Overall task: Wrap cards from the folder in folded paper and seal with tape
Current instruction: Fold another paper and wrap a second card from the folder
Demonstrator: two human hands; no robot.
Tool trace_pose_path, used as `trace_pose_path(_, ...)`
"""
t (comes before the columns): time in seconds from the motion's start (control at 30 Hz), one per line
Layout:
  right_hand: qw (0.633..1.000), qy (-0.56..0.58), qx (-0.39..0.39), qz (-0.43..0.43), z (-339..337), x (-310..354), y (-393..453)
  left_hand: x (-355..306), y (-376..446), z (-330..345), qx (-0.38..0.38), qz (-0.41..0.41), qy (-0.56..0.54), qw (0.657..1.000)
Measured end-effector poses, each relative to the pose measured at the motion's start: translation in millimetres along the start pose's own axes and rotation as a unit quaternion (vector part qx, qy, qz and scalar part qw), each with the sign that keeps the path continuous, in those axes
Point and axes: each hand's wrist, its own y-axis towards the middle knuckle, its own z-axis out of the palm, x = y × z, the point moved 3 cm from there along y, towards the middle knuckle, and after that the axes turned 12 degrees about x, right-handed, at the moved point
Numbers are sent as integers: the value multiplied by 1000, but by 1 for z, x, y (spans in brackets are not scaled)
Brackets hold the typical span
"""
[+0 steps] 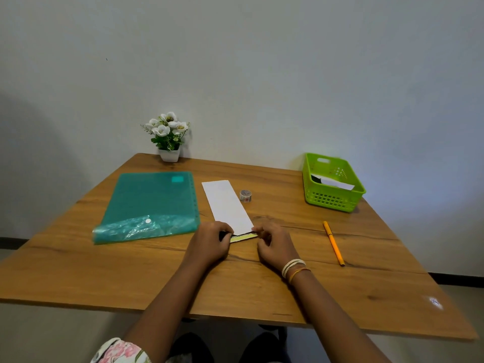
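Mid-tabletop (262, 289), the left hand (209, 243) and right hand (275, 244) each pinch the card (242, 237) under the folded paper (226, 205); card print is illegible.

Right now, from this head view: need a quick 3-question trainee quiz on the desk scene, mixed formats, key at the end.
1. True or false: the tape roll lies inside the green basket.
2. Multiple choice: the orange pen lies (A) on the teal folder, (B) right of the right hand, (C) beside the flower pot.
3. Fill in: both hands, the left hand included, work at the near end of the folded white ____, where cards peek out.

Key: 1 false, it sits on the table beside the paper; 2 B; 3 paper.
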Motion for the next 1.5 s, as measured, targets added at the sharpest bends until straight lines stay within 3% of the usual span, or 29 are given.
trace_pose_path(0.6,998,-13,-49,32,2,-3,11,-1,3,1,26,-11,3,1000)
trace_pose_path(0.87,996,-64,-60,32,4,0,11,-1,3,3,41,36,43,998)
trace_pose_path(1.0,988,-136,-60,-43,9,7,6,-2,2,8,67,45,113,990)
trace_pose_path(1.13,981,-161,0,-108,16,13,2,-1,0,8,101,31,136,985)
trace_pose_path(1.33,986,-153,-66,-15,12,10,-1,-2,-10,6,136,22,144,980)
trace_pose_path(1.5,984,-162,-69,11,13,12,-2,-2,-12,8,150,18,136,979)
